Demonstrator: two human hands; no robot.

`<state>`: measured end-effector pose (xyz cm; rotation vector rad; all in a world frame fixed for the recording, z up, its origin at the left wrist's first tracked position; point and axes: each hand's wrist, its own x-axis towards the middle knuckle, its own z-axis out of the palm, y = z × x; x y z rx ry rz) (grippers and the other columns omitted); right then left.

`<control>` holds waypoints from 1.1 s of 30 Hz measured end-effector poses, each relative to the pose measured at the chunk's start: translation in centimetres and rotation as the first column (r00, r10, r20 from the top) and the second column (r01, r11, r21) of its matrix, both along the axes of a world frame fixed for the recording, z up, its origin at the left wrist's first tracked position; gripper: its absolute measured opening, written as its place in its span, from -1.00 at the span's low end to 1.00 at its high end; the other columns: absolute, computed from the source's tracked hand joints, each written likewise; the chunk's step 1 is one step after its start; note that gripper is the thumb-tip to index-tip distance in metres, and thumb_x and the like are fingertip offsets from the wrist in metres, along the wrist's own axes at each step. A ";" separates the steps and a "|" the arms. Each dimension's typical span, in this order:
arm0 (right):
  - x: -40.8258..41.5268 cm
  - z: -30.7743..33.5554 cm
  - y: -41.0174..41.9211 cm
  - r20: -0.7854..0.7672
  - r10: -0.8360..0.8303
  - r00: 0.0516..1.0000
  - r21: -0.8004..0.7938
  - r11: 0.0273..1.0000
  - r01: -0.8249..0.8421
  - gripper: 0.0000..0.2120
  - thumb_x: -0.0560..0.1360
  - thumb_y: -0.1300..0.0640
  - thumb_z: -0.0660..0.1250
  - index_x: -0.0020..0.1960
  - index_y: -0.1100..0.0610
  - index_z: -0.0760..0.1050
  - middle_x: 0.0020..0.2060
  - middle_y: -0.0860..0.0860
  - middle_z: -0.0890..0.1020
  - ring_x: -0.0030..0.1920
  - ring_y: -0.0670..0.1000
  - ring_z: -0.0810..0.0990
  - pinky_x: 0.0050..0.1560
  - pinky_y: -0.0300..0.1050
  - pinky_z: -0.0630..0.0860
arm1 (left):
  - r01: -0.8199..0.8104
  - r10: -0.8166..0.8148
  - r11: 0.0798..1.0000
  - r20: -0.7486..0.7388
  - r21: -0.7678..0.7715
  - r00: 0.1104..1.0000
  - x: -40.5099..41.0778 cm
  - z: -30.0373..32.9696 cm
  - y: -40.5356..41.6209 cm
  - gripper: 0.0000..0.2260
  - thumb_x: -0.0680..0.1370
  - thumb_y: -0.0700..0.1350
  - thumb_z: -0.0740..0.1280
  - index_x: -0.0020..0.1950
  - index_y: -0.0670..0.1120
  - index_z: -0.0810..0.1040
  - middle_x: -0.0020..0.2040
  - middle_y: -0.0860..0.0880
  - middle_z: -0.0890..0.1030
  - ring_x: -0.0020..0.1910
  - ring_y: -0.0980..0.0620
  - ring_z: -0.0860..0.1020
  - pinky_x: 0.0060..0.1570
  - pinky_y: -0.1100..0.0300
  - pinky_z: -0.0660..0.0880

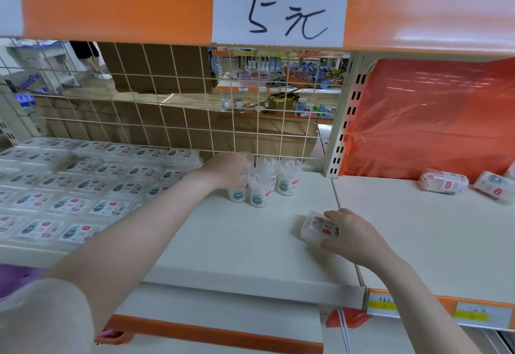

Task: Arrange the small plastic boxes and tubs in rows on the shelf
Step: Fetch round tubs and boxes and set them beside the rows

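Reaching to the back of the white shelf [223,242], the left hand [225,170] curls around a clear cotton-swab tub [240,186] at the cluster's left edge. Nearer the front, the right hand [354,238] grips a small clear plastic box [316,227] resting on the shelf, fingers over its right end.

Hands [227,168] [352,238] apparently on tubs [260,186]

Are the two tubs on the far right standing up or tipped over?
Tipped over: both tubs lie on their sides on the shelf.
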<state>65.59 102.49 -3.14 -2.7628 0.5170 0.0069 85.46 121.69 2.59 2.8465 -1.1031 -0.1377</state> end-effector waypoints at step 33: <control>0.1 0.3 2.0 0.034 -0.011 0.999 -0.012 1.000 0.011 -0.59 0.37 0.02 0.37 0.18 0.10 0.44 0.03 0.01 0.48 -0.03 0.07 0.50 -0.18 -0.13 0.40 | 0.041 -0.040 0.997 0.014 -0.073 0.999 -0.4 0.6 2.2 -0.60 0.44 -0.08 0.39 0.28 -0.03 0.46 0.22 -0.07 0.47 0.21 -0.09 0.45 0.10 0.02 0.46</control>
